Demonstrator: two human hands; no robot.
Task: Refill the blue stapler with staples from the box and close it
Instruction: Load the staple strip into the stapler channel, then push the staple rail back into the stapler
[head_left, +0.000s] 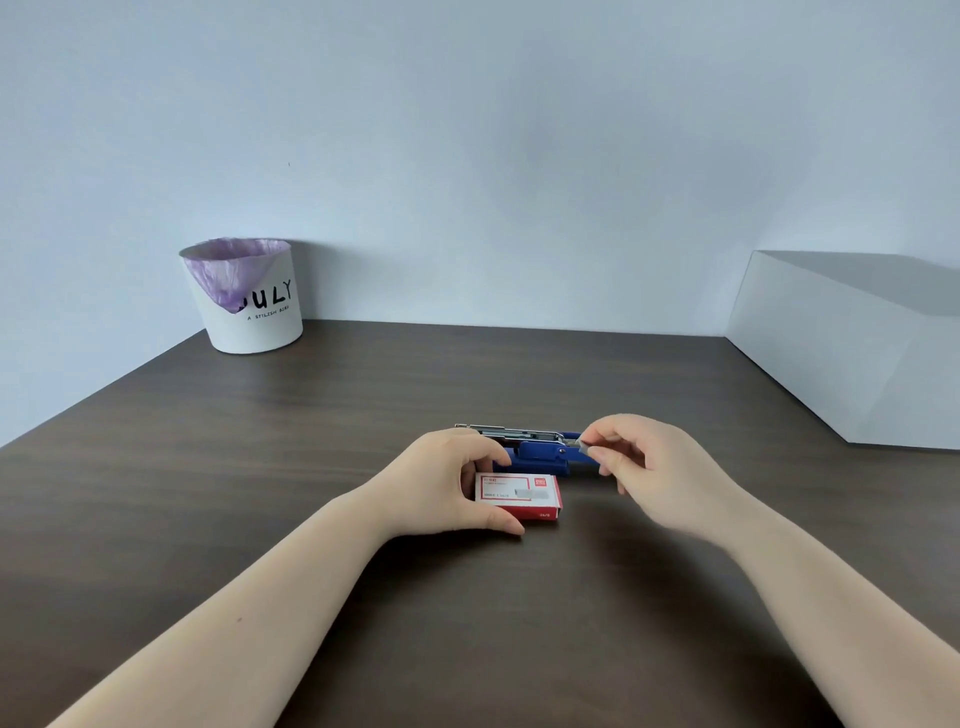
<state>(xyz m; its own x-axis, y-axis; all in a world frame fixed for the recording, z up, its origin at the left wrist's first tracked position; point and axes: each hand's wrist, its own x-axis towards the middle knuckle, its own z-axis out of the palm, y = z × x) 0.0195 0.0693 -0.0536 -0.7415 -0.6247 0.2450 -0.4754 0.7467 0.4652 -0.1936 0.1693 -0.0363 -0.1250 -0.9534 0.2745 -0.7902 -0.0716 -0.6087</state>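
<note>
The blue stapler (537, 451) lies open on the dark wooden table (311, 441), its metal staple channel showing along the top. Just in front of it sits the red and white staple box (519, 496). My left hand (447, 483) grips the box's left end, thumb at the near edge and fingers at the far edge. My right hand (644, 462) pinches a small grey strip of staples (586, 448) between thumb and fingertips, held at the stapler's right end. The stapler's left part is hidden behind my left hand.
A white bin (244, 296) with a purple liner stands at the back left corner against the wall. A large white box (852, 348) occupies the right side of the table.
</note>
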